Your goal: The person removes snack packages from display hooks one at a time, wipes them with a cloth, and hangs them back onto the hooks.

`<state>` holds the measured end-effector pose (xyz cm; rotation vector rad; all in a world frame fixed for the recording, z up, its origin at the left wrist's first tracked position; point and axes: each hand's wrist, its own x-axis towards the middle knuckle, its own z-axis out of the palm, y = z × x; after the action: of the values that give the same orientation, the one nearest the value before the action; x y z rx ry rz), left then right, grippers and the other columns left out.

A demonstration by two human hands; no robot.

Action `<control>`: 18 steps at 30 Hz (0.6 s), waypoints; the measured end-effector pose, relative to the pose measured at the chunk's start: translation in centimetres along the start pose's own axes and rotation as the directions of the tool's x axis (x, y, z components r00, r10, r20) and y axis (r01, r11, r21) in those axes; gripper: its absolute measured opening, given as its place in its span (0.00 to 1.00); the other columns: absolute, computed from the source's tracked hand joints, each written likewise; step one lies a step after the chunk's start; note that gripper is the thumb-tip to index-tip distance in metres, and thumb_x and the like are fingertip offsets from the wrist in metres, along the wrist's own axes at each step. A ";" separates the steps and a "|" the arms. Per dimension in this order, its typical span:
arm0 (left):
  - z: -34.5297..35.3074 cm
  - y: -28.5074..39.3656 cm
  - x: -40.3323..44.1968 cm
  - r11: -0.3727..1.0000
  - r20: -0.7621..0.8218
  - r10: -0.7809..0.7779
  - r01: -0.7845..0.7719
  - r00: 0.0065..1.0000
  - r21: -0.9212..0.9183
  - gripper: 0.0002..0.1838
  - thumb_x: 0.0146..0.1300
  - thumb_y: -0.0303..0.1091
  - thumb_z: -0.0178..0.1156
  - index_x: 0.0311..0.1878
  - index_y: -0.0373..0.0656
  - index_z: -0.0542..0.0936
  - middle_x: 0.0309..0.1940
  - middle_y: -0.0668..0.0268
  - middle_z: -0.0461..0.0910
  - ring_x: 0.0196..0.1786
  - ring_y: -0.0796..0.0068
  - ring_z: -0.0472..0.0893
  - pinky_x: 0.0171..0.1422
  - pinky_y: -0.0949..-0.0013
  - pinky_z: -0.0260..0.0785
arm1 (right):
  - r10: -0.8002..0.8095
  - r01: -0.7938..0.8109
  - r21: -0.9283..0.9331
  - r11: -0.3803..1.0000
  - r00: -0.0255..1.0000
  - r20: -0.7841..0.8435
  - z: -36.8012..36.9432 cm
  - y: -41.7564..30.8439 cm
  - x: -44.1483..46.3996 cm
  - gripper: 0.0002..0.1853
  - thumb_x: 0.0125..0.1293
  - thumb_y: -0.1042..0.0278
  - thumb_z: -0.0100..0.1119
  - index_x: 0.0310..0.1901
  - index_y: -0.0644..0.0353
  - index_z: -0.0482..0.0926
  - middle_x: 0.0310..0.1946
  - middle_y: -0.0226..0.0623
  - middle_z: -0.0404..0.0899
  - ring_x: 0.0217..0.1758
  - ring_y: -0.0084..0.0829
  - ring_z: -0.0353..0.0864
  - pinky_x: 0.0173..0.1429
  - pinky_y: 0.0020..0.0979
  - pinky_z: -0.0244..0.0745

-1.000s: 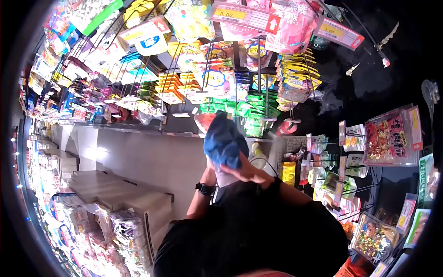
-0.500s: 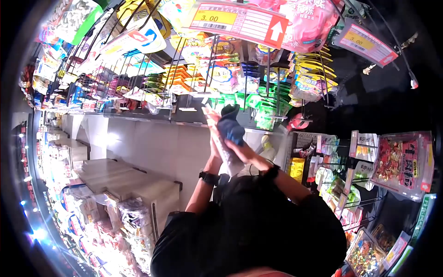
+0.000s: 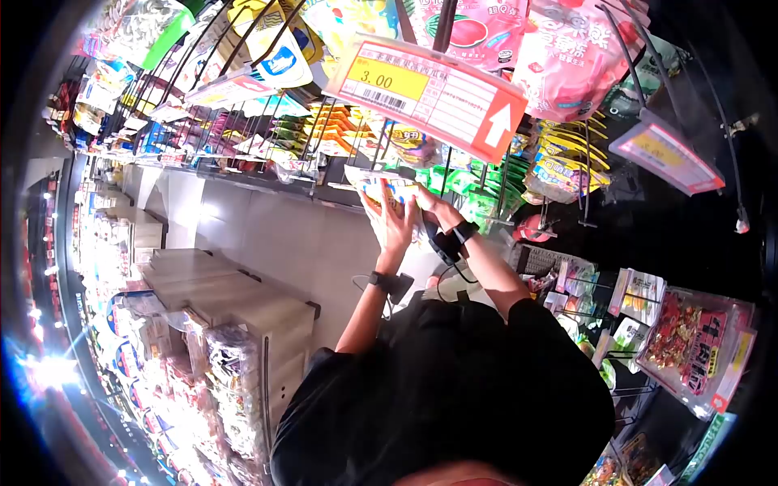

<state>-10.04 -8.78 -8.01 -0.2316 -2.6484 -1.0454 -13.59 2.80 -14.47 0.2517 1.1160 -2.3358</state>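
A white, yellow and blue packaged snack bag (image 3: 399,189) is between my two hands, at the hanging racks. My left hand (image 3: 394,230) presses its fingers against the near face of the bag from the left. At the bag's right edge, my right hand (image 3: 438,211) grips with bent fingers; its thumb side is partly hidden. Dark straps with small devices sit on both wrists. Directly behind the hands hang green snack packets (image 3: 485,198).
A price tag (image 3: 425,99) marked 3.00 juts out above the hands, with pink bags (image 3: 567,61) on metal hooks behind it. Boxes (image 3: 235,292) stand at lower left. More hooked packets, including a clear candy bag (image 3: 689,348), hang at right.
The blue cloth-like item earlier at my right hand no longer shows. My left hand has turned and spread over the bag, whose printed face is now visible. The view has shifted.
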 end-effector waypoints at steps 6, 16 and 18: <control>1.8 -0.7 0.4 0.983 0.071 -0.030 0.016 0.997 0.185 0.40 0.57 0.57 0.59 0.69 0.47 0.61 0.69 0.33 0.41 0.70 0.34 0.49 0.71 0.46 0.47 | -0.012 0.012 0.012 1.000 0.999 -0.037 -0.7 -1.4 1.1 0.29 0.67 0.38 0.40 0.54 0.54 0.75 0.34 0.23 0.77 0.32 0.17 0.73 0.38 0.25 0.71; 3.6 -3.0 -0.2 0.975 0.016 0.081 -0.083 0.997 0.206 0.37 0.57 0.54 0.60 0.65 0.44 0.65 0.69 0.34 0.41 0.69 0.33 0.51 0.68 0.43 0.50 | -0.231 0.218 -0.232 0.948 0.973 -0.031 -3.8 0.4 1.6 0.36 0.65 0.35 0.44 0.64 0.56 0.65 0.57 0.36 0.71 0.54 0.29 0.72 0.53 0.30 0.68; 3.4 -2.5 0.2 0.974 0.009 0.080 -0.080 0.997 0.214 0.37 0.56 0.55 0.60 0.65 0.45 0.65 0.69 0.34 0.42 0.69 0.33 0.51 0.68 0.43 0.50 | -0.104 0.101 0.068 0.993 0.994 0.034 -3.6 -0.1 3.3 0.37 0.64 0.36 0.47 0.64 0.58 0.64 0.61 0.38 0.68 0.57 0.31 0.70 0.56 0.32 0.68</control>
<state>-11.57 -8.24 -11.95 -0.2887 -2.7002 -0.7281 -16.64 4.28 -18.01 0.1773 1.0580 -2.4604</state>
